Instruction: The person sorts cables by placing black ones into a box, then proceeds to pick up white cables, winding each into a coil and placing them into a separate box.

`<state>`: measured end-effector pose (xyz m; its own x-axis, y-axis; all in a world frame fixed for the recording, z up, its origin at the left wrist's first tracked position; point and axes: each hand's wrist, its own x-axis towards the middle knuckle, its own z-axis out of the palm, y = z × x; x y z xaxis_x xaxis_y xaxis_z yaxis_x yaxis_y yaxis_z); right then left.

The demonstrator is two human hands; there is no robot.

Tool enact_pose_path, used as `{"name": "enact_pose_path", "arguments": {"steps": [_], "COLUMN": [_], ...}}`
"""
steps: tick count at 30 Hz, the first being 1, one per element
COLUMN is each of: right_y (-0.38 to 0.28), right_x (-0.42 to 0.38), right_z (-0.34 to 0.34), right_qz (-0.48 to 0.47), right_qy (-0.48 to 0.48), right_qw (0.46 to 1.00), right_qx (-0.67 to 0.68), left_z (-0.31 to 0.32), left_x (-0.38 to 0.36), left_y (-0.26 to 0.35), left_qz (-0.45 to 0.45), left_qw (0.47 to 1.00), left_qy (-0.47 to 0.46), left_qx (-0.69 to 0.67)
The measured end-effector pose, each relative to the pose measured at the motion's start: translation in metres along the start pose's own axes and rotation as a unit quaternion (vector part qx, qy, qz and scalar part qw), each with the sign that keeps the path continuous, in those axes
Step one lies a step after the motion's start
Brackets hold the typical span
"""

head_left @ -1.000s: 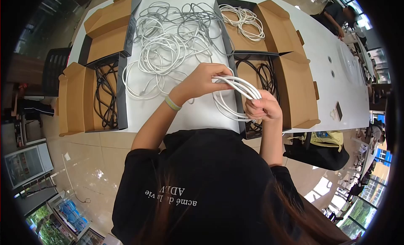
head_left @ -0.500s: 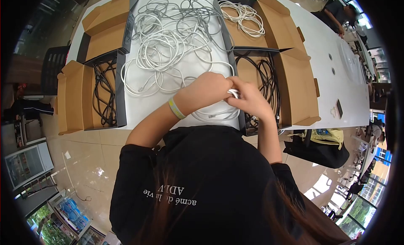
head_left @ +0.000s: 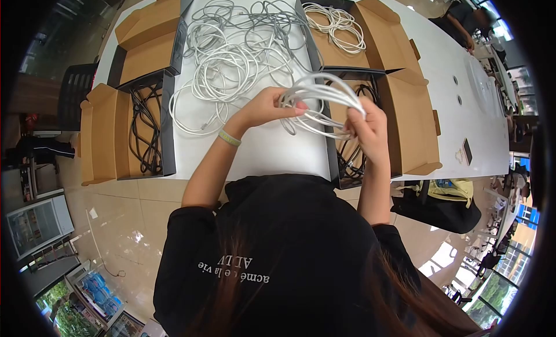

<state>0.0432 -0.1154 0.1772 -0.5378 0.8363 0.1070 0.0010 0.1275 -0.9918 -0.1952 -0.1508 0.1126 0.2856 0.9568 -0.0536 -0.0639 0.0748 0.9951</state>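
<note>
Both my hands hold one coiled white cable (head_left: 321, 96) stretched between them above the white table (head_left: 272, 154). My left hand (head_left: 267, 107) pinches the coil's left end; a green band sits on that wrist. My right hand (head_left: 366, 127) grips the coil's right end, over the near right box of black cables (head_left: 356, 146). Loops of the coil hang below my hands.
A tangled pile of white and grey cables (head_left: 237, 53) lies mid-table. A cardboard box with white cables (head_left: 336, 27) stands far right, a box with black cables (head_left: 142, 128) near left, an open box (head_left: 147, 44) far left. A phone (head_left: 466, 151) lies right. Another person (head_left: 463, 18) works far off.
My hands were pressed together low over the table half a second ago. They have since risen and spread apart, drawing the white coil out between them.
</note>
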Motion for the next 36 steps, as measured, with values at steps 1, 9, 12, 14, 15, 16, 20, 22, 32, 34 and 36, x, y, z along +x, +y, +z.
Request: {"name": "enact_pose_path", "arguments": {"steps": [1,9,12,14,15,16,20,22,32,34,36], "right_y": [0.006,-0.001,-0.005,-0.005,-0.007,-0.009,-0.016,-0.023,-0.059,-0.068,-0.073], "right_x": [-0.001,0.007,0.006,0.003,0.002,0.001,-0.003,-0.007,-0.019,-0.018,-0.018], "right_z": [-0.001,0.009,0.009,0.013,0.015,0.016,0.005,-0.008,-0.071,-0.068,-0.067], "right_qz": [-0.011,-0.127,-0.128,-0.119,-0.121,-0.124,-0.15,-0.182,-0.307,-0.323,-0.331], "right_qy": [0.035,0.107,0.091,0.079,0.075,0.072,0.125,0.135,0.138,0.124,0.104], "right_qw": [0.996,0.91,0.898,0.892,0.896,0.899,0.908,0.908,0.847,0.827,0.817], "right_qx": [0.08,0.381,0.411,0.428,0.421,0.414,0.371,0.353,0.411,0.443,0.46], "left_z": [0.003,0.069,0.086,0.084,0.083,0.078,0.046,0.034,0.022,0.037,0.06], "left_x": [0.001,-0.015,-0.018,-0.013,-0.007,-0.008,-0.016,-0.024,-0.068,-0.063,-0.059], "left_y": [-0.004,-0.009,-0.007,0.005,0.008,0.013,0.027,0.051,0.068,0.047,0.035], "left_qz": [-0.002,-0.055,-0.041,-0.01,0.164,0.044,0.014,0.012,0.014,-0.007,-0.029], "left_qw": [1.0,0.993,0.994,0.995,0.979,0.995,0.998,0.993,0.973,0.959,0.964], "left_qy": [-0.001,-0.108,-0.102,-0.097,-0.072,-0.079,-0.014,0.029,-0.065,-0.169,-0.216], "left_qx": [-0.018,0.007,0.006,0.029,0.099,0.036,0.054,0.117,0.221,0.226,0.156]}}
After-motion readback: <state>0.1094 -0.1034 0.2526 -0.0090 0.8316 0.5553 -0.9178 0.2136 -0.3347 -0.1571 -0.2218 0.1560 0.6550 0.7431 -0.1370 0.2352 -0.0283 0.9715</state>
